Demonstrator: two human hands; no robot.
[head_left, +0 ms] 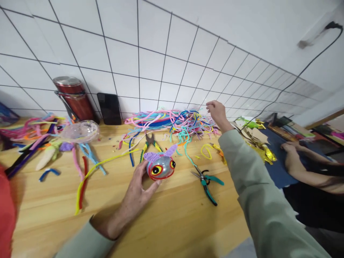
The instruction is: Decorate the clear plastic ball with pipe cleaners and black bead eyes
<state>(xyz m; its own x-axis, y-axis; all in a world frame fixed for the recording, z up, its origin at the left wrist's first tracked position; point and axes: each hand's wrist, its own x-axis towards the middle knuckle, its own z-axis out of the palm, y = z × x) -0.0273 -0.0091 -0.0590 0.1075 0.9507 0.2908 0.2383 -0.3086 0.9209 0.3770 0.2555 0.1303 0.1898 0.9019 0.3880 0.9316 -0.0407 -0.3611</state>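
My left hand holds a clear round ball with yellow and black eyes, a red trim and two purple ear-like pieces on top. Raised above the right end of a heap of colourful pipe cleaners, near the wall, is my right hand. Its fingers are bent together, and whatever they may hold is too small to make out. Green and yellow pliers lie behind the ball. Teal-handled pliers rest on the table to its right.
A red thermos and a black phone stand against the tiled wall. More pipe cleaners and a clear beaded piece lie left. Gold foil lies right, near another person's arms.
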